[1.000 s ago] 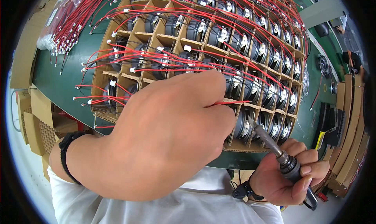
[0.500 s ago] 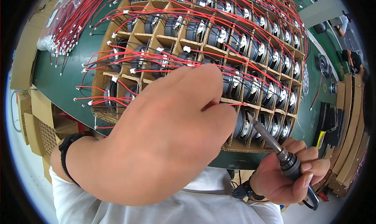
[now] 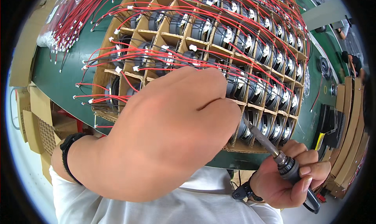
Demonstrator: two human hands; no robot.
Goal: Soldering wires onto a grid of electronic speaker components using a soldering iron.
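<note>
My right hand (image 3: 291, 177) is wrapped round the dark handle of a soldering iron (image 3: 267, 142). Its tip points up and left at a round black speaker (image 3: 249, 120) in the nearest row of a cardboard divider box (image 3: 250, 147). Whether the tip touches the speaker's terminal, I cannot tell. My left hand (image 3: 168, 126) hangs over the box's near side, thumb and forefinger pressed together. The back of this hand hides the fingertips and anything they hold. Speakers fill many of the compartments, with red and black wires (image 3: 219, 54) ending in white connectors strung across them.
A clear bag with a bundle of red and black wires (image 3: 72, 26) lies at the far left of the green table (image 3: 58, 77). Open cartons (image 3: 37, 124) stand at left. On the right are a loose speaker (image 3: 324, 65), a black case (image 3: 328, 118) and stacked cardboard (image 3: 348, 134).
The divider box and its speakers appear slightly shifted to the right. My left hand has edged right, and the red wire end by its thumb is now hidden. The iron's tip sits slightly lower and farther left.
</note>
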